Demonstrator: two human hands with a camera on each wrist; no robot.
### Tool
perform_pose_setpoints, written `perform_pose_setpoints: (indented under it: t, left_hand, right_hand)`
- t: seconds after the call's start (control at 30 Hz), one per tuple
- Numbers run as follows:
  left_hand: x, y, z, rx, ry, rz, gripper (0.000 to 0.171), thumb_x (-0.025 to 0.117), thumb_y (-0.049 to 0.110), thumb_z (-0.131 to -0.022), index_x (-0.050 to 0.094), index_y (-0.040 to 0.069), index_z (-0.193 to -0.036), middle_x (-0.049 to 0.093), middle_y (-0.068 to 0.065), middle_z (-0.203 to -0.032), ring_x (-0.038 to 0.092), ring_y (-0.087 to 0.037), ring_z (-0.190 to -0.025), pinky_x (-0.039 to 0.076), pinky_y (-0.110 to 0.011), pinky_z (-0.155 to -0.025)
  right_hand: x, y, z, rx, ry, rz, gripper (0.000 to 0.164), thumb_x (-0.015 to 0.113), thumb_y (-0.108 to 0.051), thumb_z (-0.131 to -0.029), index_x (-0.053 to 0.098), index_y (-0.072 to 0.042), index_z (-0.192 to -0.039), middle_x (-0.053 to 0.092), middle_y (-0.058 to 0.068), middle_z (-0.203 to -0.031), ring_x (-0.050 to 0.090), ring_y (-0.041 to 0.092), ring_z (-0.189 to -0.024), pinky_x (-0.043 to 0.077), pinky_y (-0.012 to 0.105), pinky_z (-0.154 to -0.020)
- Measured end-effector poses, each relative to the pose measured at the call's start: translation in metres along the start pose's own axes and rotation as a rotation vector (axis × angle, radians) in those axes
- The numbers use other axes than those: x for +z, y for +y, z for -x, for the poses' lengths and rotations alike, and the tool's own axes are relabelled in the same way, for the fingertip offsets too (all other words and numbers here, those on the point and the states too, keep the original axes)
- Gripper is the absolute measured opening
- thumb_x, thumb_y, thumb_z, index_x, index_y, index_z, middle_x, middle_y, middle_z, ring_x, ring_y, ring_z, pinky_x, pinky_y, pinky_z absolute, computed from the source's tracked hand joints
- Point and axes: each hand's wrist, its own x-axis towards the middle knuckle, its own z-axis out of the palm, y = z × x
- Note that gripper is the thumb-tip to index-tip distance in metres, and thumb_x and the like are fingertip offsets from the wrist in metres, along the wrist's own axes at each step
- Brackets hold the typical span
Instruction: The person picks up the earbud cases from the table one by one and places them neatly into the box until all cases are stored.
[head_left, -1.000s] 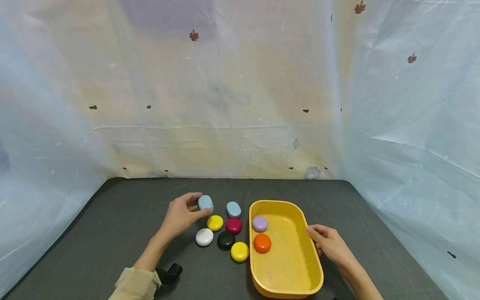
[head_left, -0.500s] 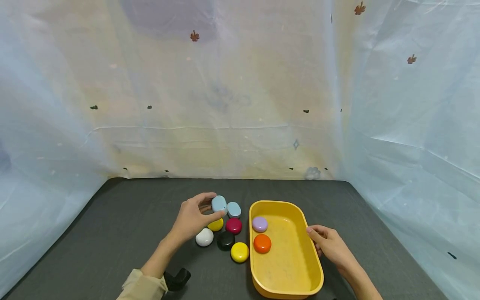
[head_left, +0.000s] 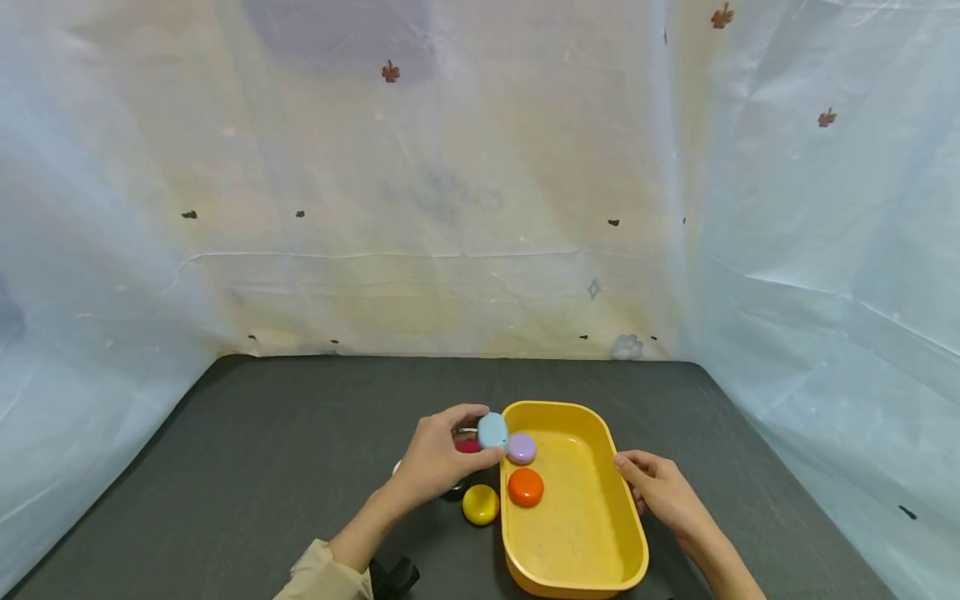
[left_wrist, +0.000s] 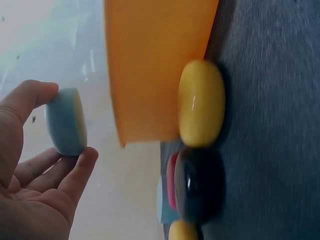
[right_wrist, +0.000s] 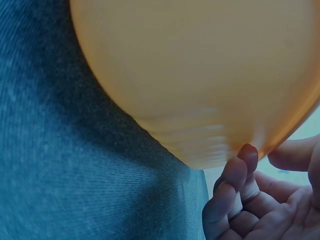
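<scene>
My left hand (head_left: 431, 458) pinches a light blue rounded piece (head_left: 492, 431) between thumb and fingertips, at the left rim of the yellow plastic tray (head_left: 577, 533). In the left wrist view this piece (left_wrist: 65, 122) is thick, with a paler yellowish side, and hangs apart from the tray wall (left_wrist: 150, 75). My right hand (head_left: 660, 487) pinches the tray's right rim, thumb on the edge and fingers curled against the outer wall, as the right wrist view shows. Inside the tray lie a lilac disc (head_left: 521, 448) and an orange disc (head_left: 526, 487).
Left of the tray, a yellow disc (head_left: 480, 505) sits on the dark grey cloth, touching the tray in the left wrist view. Crimson (head_left: 468, 446), black (left_wrist: 202, 185) and white discs are partly hidden behind my left hand. Pale plastic sheets (head_left: 450, 292) enclose the table.
My left hand has moved right with the light blue piece, from above the discs to the tray's left rim. My right hand and the tray have stayed in place.
</scene>
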Motion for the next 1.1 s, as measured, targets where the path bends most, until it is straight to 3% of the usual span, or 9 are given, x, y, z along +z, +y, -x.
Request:
perform_pose_setpoints:
  t: [0.17,0.37,0.53,0.7,0.93,1.1]
  left_hand:
    - [0.014,0.005,-0.006,0.036,-0.038,0.072,0.057,0.083,0.027,-0.081,0.062,0.004,-0.128,0.064,-0.005,-0.118,0.067,-0.023,-0.102,0.056,-0.036,-0.082]
    - [0.025,0.005,-0.017,0.078,-0.112,-0.008,0.052,0.081,0.031,-0.082,0.063,0.009,-0.125,0.066,0.002,-0.114,0.067,-0.012,-0.098,0.055,-0.038,-0.085]
    - [0.033,0.003,-0.023,0.054,-0.177,-0.002,0.053,0.081,0.029,-0.083,0.062,0.006,-0.126,0.066,-0.001,-0.115,0.066,-0.011,-0.099,0.055,-0.036,-0.085]
    - [0.04,-0.001,-0.029,0.049,-0.177,-0.014,0.056,0.081,0.032,-0.083,0.062,0.005,-0.128,0.065,-0.001,-0.118,0.065,-0.01,-0.1,0.055,-0.033,-0.085]
    - [0.046,-0.006,-0.039,0.117,-0.172,-0.155,0.053,0.079,0.035,-0.083,0.064,0.007,-0.126,0.065,0.001,-0.119,0.063,-0.011,-0.104,0.052,-0.033,-0.09]
    - [0.049,-0.008,-0.041,0.127,-0.184,-0.188,0.054,0.079,0.036,-0.084,0.064,0.006,-0.126,0.065,0.001,-0.119,0.063,-0.013,-0.104,0.052,-0.028,-0.089]
  right_hand:
    - [0.0,-0.001,0.0,-0.001,-0.004,-0.005,0.036,0.054,-0.028,-0.103,0.064,0.001,-0.122,0.06,0.009,-0.078,0.053,0.021,-0.063,0.049,0.032,-0.056]
    - [-0.001,-0.003,0.001,-0.011,-0.004,-0.014,0.035,0.055,-0.027,-0.103,0.064,0.002,-0.12,0.061,0.009,-0.079,0.054,0.021,-0.063,0.05,0.031,-0.056]
    - [-0.001,-0.002,0.002,-0.014,-0.014,-0.013,0.035,0.054,-0.027,-0.103,0.064,0.002,-0.12,0.061,0.009,-0.079,0.054,0.021,-0.063,0.05,0.031,-0.056]
    - [0.0,-0.002,0.001,-0.014,-0.012,-0.02,0.034,0.054,-0.027,-0.103,0.064,0.002,-0.12,0.061,0.009,-0.078,0.054,0.021,-0.063,0.05,0.031,-0.056]
    - [0.0,-0.002,0.0,0.002,0.003,-0.011,0.037,0.054,-0.029,-0.103,0.064,0.001,-0.12,0.061,0.009,-0.079,0.054,0.022,-0.063,0.05,0.031,-0.056]
    - [0.0,-0.002,0.0,0.0,0.001,0.011,0.038,0.054,-0.031,-0.103,0.064,0.001,-0.12,0.061,0.009,-0.079,0.054,0.021,-0.063,0.05,0.031,-0.056]
